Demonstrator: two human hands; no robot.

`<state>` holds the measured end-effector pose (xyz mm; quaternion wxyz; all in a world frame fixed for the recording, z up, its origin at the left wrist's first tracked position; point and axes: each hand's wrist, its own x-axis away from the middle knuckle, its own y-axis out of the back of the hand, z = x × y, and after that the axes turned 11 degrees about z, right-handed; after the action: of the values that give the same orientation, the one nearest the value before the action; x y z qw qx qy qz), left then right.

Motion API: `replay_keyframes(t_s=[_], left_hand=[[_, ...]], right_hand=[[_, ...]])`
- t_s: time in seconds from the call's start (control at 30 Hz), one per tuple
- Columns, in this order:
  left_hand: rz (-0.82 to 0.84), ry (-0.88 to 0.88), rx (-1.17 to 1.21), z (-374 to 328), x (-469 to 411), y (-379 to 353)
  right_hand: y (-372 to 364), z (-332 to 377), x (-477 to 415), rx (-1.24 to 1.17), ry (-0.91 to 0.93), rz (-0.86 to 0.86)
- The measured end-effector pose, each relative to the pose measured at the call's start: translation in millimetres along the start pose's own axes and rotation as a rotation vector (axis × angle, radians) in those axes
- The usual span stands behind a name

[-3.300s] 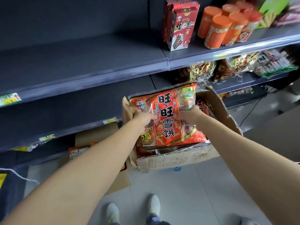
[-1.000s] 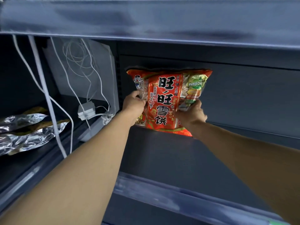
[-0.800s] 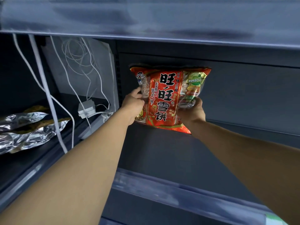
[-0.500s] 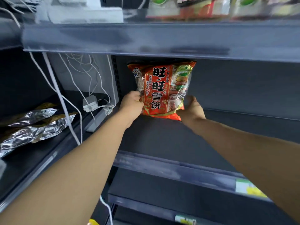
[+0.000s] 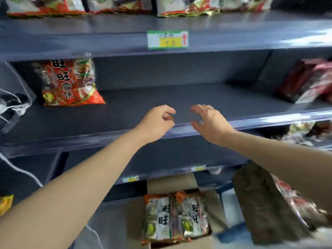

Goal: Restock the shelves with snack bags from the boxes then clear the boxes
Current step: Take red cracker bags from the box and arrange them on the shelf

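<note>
Both bare forearms reach forward and up from the bottom corners, coming closer together towards the shelf front. The left hand hovers over the front lip of the middle shelf, back of the hand up, fingers loosely curled towards the thumb, its grip slack and holding nothing. The right hand hangs just beside it, a small gap between the two. Its fingers are spread and slightly bent, thumb dropped below, and its grip is likewise holding nothing. Neither hand touches the shelf board, as far as can be seen.

Below the arms, on the floor, stands a cardboard box with its flap up. Inside are silver-and-orange bags, packed side by side on end. To its right a second box leans, blurred, with a red-printed packet showing along its far side.

Further back, at the left end of the middle shelf, the snack bag stands upright against the back panel, well apart from both hands. It is red and orange with large dark characters down its centre, a clear window and a round yellow badge at the lower left. White cables hang just left of it. Dark red packets lie at the shelf's right end. A green and yellow price label sits on the edge of the shelf above, which carries more bags.
</note>
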<state>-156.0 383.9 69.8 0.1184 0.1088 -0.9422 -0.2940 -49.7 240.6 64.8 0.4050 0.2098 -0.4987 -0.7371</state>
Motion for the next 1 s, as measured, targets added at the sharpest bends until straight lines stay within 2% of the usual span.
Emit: replay_keyframes(t_s=[0.17,0.27,0.5,0.63,0.73,0.9,1.0], left_hand=[[0.244,-0.11,0.005,-115.4,-32.4,-152.3],[0.367,-0.11,0.016,-168.7,-52.7,-243.6],[0.558,0.111,0.126,-221.0,-96.8,-417.8],[0.582,0.238,0.105,-220.1,-123.5,-475.8],[0.588,0.329,0.104,-213.4,-142.9,-505.6],[0.557,0.457,0.157,-207.1,-167.9,-540.5],[0.53,0.527,0.222,-203.4,-178.2,-552.5]], right_hand=[[76.3,-164.6,115.3,0.013,-0.309,-0.073],[102.0,-250.6,176.0,-0.045,-0.506,-0.045],[100.0,-403.8,256.0,-0.023,-0.761,0.21],[82.8,-457.3,269.3,-0.07,-0.843,0.281],[66.1,-486.7,272.1,-0.192,-0.903,0.316],[42.1,-526.9,269.5,-0.517,-1.025,0.289],[33.7,-539.6,260.1,-0.6,-1.115,0.241]])
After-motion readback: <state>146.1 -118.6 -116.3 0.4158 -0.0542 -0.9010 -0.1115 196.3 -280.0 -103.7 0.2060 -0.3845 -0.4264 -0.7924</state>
